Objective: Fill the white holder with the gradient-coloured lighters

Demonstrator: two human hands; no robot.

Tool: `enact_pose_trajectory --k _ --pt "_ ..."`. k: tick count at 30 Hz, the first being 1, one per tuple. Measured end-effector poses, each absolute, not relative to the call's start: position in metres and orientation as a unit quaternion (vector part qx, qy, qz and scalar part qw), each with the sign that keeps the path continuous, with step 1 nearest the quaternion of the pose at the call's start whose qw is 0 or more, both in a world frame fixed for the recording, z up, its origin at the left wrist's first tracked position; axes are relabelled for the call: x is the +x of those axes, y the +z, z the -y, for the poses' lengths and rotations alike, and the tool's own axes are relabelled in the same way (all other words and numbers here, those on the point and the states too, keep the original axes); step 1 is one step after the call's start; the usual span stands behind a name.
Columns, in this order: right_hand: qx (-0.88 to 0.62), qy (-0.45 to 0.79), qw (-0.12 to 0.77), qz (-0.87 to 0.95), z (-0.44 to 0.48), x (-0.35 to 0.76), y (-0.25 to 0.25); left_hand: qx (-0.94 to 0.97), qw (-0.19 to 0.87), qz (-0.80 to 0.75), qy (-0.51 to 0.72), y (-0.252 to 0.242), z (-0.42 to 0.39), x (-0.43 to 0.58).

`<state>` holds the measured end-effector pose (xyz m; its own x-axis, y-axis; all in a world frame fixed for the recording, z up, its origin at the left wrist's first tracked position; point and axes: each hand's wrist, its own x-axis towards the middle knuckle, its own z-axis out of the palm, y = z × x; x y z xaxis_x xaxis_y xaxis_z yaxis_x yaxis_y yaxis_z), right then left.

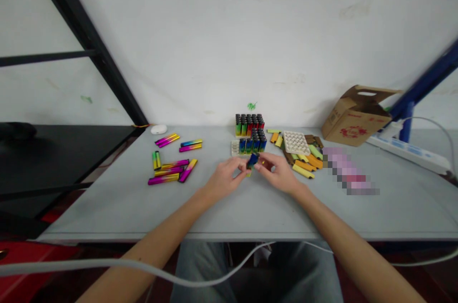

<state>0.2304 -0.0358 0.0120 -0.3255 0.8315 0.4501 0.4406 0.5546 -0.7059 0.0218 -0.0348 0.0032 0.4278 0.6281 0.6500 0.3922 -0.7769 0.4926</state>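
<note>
In front of me, a small blue-to-yellow-green tube (254, 159) is held between both hands, its dark blue end up. My left hand (231, 173) pinches it from the left, its fingers closed. My right hand (276, 170) grips it from the right with thumb and fingertips; a small yellow spot shows by those fingers. Just behind the hands, a white tray (235, 147) holds several upright blue-green tubes (255, 143) with dark tops. Farther back stands a block of green and red tubes (249, 124) with black tops. The fingers hide part of the held tube.
Loose purple-yellow tubes (163, 179) lie at the left, near a white case (159, 129). At the right are yellow and brown pieces (304, 168), a white grid tray (296, 142), a cardboard box (354, 119) and a power strip (411, 152). A white cable (193, 283) crosses in front.
</note>
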Motion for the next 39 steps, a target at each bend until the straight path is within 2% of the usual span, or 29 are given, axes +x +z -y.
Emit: enact_pose_trajectory --k 4,9,15,21,29,36,39 --pt "-0.368 0.27 0.437 0.775 0.037 0.223 0.013 0.841 0.146 -0.294 0.43 0.003 0.039 0.027" --pt "-0.367 0.339 0.518 0.694 0.032 0.222 0.012 0.82 0.173 -0.324 0.439 0.002 0.038 0.029" --pt "-0.348 0.538 0.611 0.465 0.025 0.231 0.018 0.866 0.146 -0.34 0.337 0.004 0.042 0.027" --pt "-0.346 0.612 0.584 0.405 0.027 0.235 0.032 0.907 0.128 -0.313 0.249 0.001 0.039 0.025" --pt "-0.393 0.658 0.504 0.399 0.024 0.232 0.028 0.899 0.09 -0.326 0.28 -0.003 0.03 0.021" --pt "-0.388 0.675 0.483 0.4 0.026 0.235 0.028 0.838 -0.021 -0.469 0.276 0.008 0.024 0.008" --pt "-0.368 0.691 0.482 0.393 0.025 0.239 0.027 0.799 -0.035 -0.525 0.292 0.009 0.022 0.005"
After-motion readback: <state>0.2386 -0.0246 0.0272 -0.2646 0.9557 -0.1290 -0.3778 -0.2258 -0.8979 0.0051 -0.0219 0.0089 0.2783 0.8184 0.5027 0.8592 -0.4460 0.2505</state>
